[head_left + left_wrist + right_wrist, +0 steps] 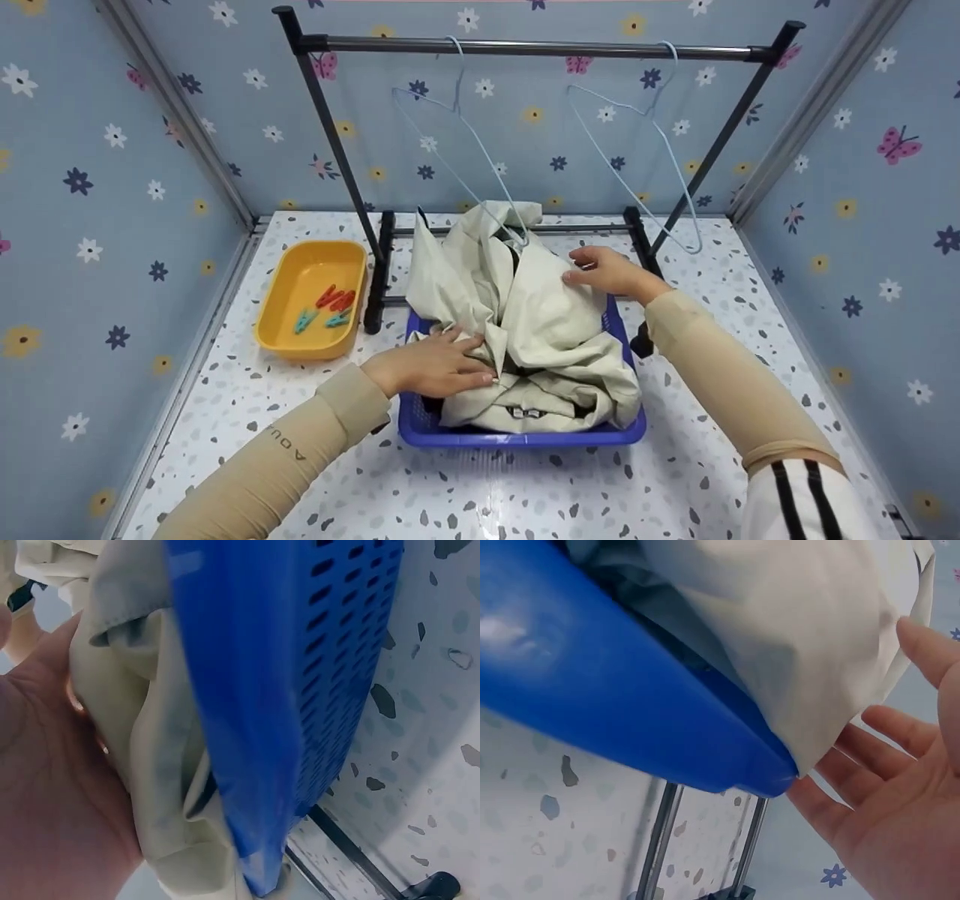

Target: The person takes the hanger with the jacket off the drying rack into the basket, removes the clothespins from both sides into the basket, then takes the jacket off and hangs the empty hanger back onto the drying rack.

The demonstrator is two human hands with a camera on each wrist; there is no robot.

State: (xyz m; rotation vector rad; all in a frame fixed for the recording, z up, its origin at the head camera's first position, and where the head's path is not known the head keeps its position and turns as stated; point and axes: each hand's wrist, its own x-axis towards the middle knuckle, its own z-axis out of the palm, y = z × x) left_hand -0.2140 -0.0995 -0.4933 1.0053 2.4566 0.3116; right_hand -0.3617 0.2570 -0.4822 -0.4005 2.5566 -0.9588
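Observation:
A crumpled pale cream garment (551, 307) of smooth cloth is heaped in a blue plastic basket (517, 439), rising above its rim. My left hand (431, 364) rests on the cloth at the near left, fingers spread and fairly straight. At the far right of the heap, the fingers of my right hand (611, 271) touch the cloth, loosely bent. The right wrist view shows that hand's fingertips against the garment (810, 637) beside the basket's corner (769, 776). In the left wrist view, the palm (60, 787) lies along the cloth; its fingertips are hidden.
Behind the basket stands a dark metal rack (525, 48). A left hanger (480, 142) and a right hanger (679, 157), both pale blue wire, hang from its bar. A yellow tub (289, 262) at left holds red and green clothespins (337, 319). Patterned walls enclose the speckled surface.

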